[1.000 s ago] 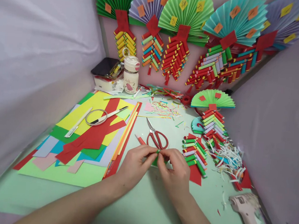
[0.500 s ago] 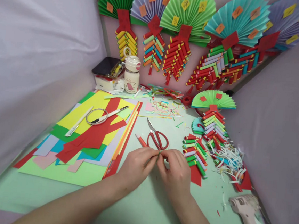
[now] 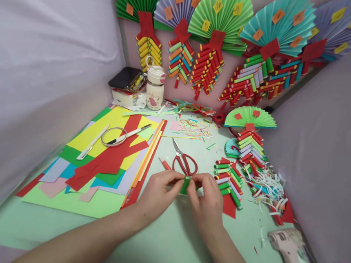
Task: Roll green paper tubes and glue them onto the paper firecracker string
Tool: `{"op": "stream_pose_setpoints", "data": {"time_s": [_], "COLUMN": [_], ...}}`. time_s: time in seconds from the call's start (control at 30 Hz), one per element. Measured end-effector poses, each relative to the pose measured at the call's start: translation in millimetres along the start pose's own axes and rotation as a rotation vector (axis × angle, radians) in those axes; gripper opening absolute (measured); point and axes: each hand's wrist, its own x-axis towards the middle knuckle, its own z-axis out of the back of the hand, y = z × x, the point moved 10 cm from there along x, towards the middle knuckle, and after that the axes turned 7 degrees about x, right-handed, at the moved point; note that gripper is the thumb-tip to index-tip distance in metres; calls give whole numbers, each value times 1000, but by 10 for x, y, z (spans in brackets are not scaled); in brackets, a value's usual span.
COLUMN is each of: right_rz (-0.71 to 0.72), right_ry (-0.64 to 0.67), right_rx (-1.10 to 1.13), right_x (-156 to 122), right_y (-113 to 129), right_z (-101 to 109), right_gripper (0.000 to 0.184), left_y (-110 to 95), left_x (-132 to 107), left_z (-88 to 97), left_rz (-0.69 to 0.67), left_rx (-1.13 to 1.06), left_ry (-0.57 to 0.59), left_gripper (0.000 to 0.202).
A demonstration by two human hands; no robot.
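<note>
Green paper (image 3: 185,186) is what I have pinched in the left hand (image 3: 161,189) and the right hand (image 3: 207,194), with red-handled scissors (image 3: 179,153) lying just beyond both.

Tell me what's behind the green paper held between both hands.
Beyond the green paper, red-handled scissors lie on the table, with a red pen-like stick beside them. Anything directly behind the paper, left hand and right hand is covered.

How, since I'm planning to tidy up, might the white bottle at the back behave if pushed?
The white bottle stands upright, taller than wide, so a push near its lid could tip it. It looks rounded, so it may roll once down.
</note>
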Motion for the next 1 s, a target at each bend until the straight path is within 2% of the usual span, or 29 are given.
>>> {"op": "stream_pose_setpoints", "data": {"time_s": [0.07,0.13,0.23,0.3,0.47,1.0], "right_rz": [-34,-152,-424,-525,-497,-486], "right_ry": [-93,-132,-33,10,-20,-17], "right_rx": [-2,79,411,564,566,582], "right_x": [28,45,5,-39,-58,-36], "right_y": [-51,-199,-476,-541,-510,-519], "right_z": [118,166,-22,-139,-136,-130], "right_gripper": [13,27,26,23,24,24], "left_y": [145,242,246,206,182,221], "left_x": [27,38,55,64,73,75], "left_z": [-8,-7,-3,-13,8,-21], "left_rz": [151,262,297,280,260,284], "left_rx": [-134,-241,-311,-310,-250,-257], "left_ry": [11,0,-6,15,29,86], "left_gripper": [12,15,18,16,14,16]}}
